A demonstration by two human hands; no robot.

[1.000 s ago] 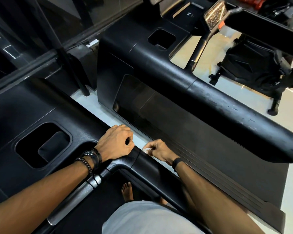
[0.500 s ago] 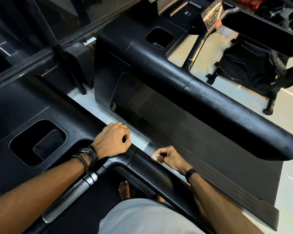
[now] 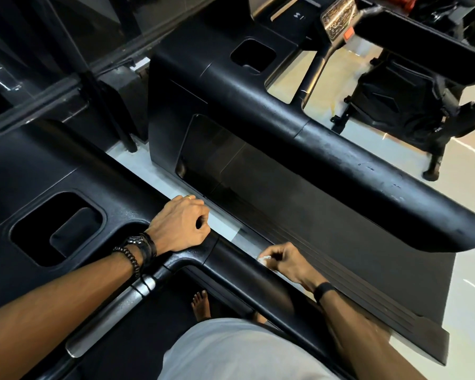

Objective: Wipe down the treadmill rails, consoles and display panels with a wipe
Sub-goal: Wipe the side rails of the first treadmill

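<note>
I stand on a black treadmill and look down at its right side rail [image 3: 239, 272]. My right hand [image 3: 287, 263] pinches a small white wipe [image 3: 263, 258] against the outer side of that rail, a little behind the bend. My left hand [image 3: 180, 223] rests curled over the corner where the rail meets the black console [image 3: 66, 171]. A silver grip bar [image 3: 113, 311] runs under my left forearm. Most of the wipe is hidden by my fingers.
A second black treadmill stands to the right, with its long rail [image 3: 368, 176], belt [image 3: 327, 242] and console cup holder [image 3: 252, 54]. A strip of pale floor [image 3: 225, 226] lies between the machines. More gym equipment [image 3: 406, 105] stands at the far right. My bare foot [image 3: 202, 304] is on the belt.
My right hand has slid back along the rail's outer side toward me with the wipe. My left hand has stayed on the corner. The view shifted slightly.
</note>
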